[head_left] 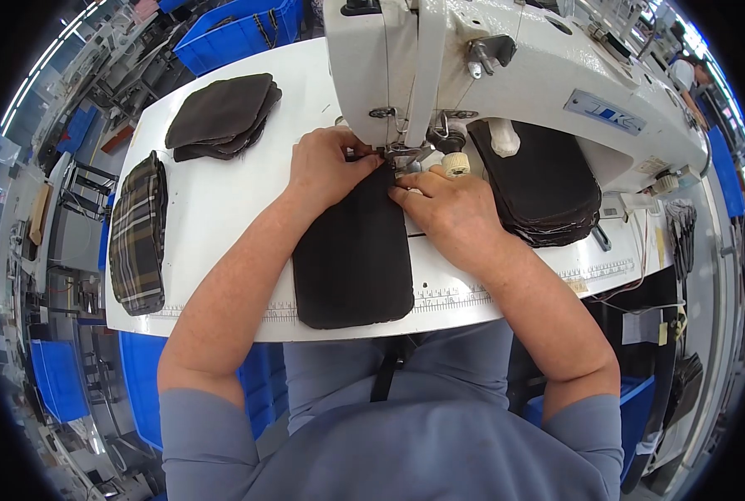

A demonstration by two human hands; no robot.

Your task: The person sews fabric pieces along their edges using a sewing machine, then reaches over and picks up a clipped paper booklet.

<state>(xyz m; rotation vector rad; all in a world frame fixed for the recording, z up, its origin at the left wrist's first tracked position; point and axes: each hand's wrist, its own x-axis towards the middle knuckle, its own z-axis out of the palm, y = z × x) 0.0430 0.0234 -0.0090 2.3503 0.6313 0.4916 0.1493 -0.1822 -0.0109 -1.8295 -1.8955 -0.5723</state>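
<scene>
A black fabric panel [353, 259] with rounded corners lies flat in front of me, its far end at the needle area of a white sewing machine [372, 67]. My left hand [326, 163] pinches the panel's far left edge, thumb and fingers closed close to the presser foot [407, 154]. On the far right edge rests my right hand [456, 213], its fingers stretched toward the presser foot and pressing down beside the panel's border. The exact stitching spot is partly hidden by my fingers.
Dark fabric pieces [222, 113] are stacked at the back left, plaid pieces [138, 238] at the left edge. Another dark stack [539, 184] sits under the machine arm. A ruler strip [464, 298] runs along the table's front. Blue bins [239, 37] stand around; a person [684, 73] is far right.
</scene>
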